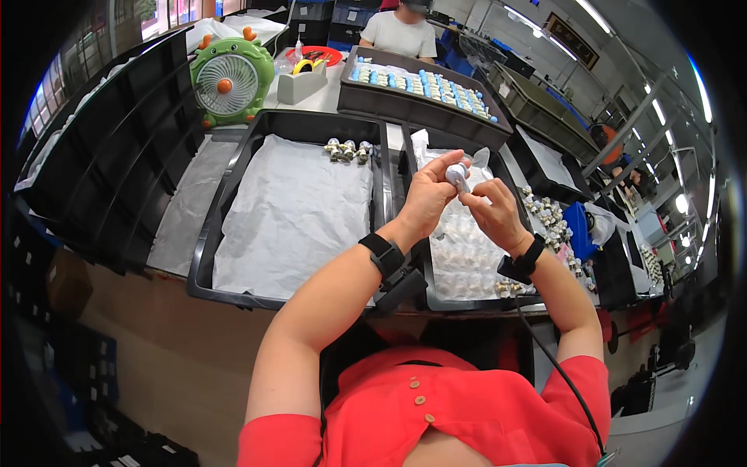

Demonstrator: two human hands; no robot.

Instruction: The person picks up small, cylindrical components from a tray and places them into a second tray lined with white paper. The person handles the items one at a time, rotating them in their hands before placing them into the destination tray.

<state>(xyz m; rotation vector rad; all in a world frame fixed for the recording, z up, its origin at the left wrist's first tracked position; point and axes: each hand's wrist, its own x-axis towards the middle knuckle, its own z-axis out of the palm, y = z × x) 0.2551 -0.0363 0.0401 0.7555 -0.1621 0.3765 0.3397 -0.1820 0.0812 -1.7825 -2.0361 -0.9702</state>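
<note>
Both of my hands are raised over the right-hand black tray [427, 292]. Between them is a small, rounded white and grey piece [457, 177], partly covered by fingers; its exact kind is unclear. My left hand [426, 196] pinches it between thumb and fingers. From the other side, the fingertips of my right hand [495, 215] close on its lower end. Beneath my hands, rows of small whitish pieces [467, 261] lie on white sheeting in the tray. To the left, a black tray [204, 265] lined with white paper holds three small figurines [348, 151] in its far right corner.
A green fan [232, 82] stands at the back left beside black crates [101, 156]. Beyond the trays, a grey bin [373, 100] carries rows of blue and white figurines [436, 84]. Loose small figures [551, 222] are piled at right near a blue bin [580, 229]. Another person [401, 33] sits opposite.
</note>
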